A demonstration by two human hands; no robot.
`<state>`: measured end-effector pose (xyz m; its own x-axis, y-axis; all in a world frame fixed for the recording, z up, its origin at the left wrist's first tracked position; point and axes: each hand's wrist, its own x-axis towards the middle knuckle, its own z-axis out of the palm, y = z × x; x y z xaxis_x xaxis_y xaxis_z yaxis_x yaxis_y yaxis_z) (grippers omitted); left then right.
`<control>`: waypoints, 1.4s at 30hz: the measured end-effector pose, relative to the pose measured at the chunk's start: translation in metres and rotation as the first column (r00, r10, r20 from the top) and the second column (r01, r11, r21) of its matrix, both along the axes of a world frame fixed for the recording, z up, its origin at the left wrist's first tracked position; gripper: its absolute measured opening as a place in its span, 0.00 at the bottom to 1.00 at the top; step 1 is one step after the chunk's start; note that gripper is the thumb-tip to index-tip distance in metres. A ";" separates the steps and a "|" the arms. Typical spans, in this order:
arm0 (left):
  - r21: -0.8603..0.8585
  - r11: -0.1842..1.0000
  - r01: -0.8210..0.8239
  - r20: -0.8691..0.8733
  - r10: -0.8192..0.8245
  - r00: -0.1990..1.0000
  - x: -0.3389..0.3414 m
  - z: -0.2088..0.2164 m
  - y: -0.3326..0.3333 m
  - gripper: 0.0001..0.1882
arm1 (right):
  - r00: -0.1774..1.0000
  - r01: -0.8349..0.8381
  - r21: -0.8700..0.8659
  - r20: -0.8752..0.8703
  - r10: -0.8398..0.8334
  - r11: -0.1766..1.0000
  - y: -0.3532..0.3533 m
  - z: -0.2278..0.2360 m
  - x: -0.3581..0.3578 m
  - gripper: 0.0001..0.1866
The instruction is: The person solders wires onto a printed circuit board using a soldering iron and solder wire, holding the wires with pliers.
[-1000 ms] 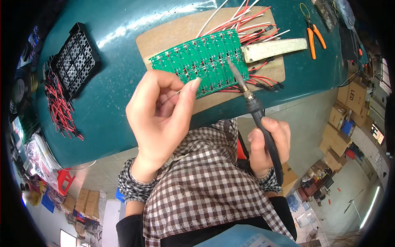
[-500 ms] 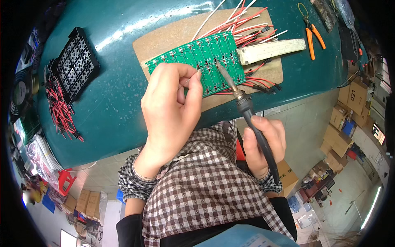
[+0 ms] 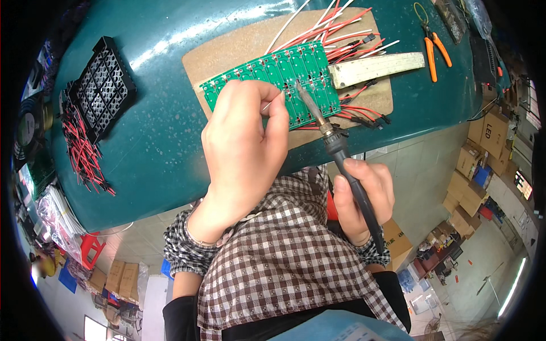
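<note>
Clamped round the handle of a soldering iron (image 3: 339,149) with the right hand (image 3: 377,183), tip at or just above the middle of the green circuit board (image 3: 310,62); too small to tell whether touching. Pinching a thin wire (image 3: 266,107), probably solder, between thumb and forefinger of the left hand (image 3: 244,139), over the board near that tip. On the brown mat (image 3: 210,59) on the tabletop (image 3: 153,142), the board, partly hidden by the left hand and just beside a pale bar (image 3: 375,69). Apparently partway through joining work along the board's middle. Impossible to count finished or remaining joints, or to tell whether the red and white wires (image 3: 344,52) past the upper right edge are attached. Lying well apart at left, seemingly unused, a bundle of red and black leads (image 3: 79,145) beside a black grid tray (image 3: 105,85).
</note>
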<state>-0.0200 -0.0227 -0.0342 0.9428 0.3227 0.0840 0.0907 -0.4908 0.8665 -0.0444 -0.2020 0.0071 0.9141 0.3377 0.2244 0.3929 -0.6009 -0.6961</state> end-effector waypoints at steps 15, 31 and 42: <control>0.110 0.992 0.055 -0.035 -0.051 0.998 -0.003 0.008 0.005 0.05 | 0.996 0.024 0.036 -0.091 -0.021 0.999 -0.005 0.002 -0.005 0.17; -0.484 0.866 -0.129 0.067 0.183 0.981 0.010 0.059 0.036 0.07 | 0.985 0.158 0.178 -0.104 -0.141 0.971 -0.024 -0.004 -0.008 0.18; -0.209 0.978 0.023 0.010 -0.022 1.000 -0.011 0.004 0.010 0.04 | 0.994 0.048 0.119 -0.108 -0.035 0.992 -0.025 -0.004 -0.007 0.20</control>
<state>-0.0315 -0.0128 -0.0304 0.9496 0.3124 0.0240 0.0747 -0.3003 0.9509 -0.0510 -0.2266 0.0034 0.9474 0.2755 0.1629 0.2901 -0.5239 -0.8008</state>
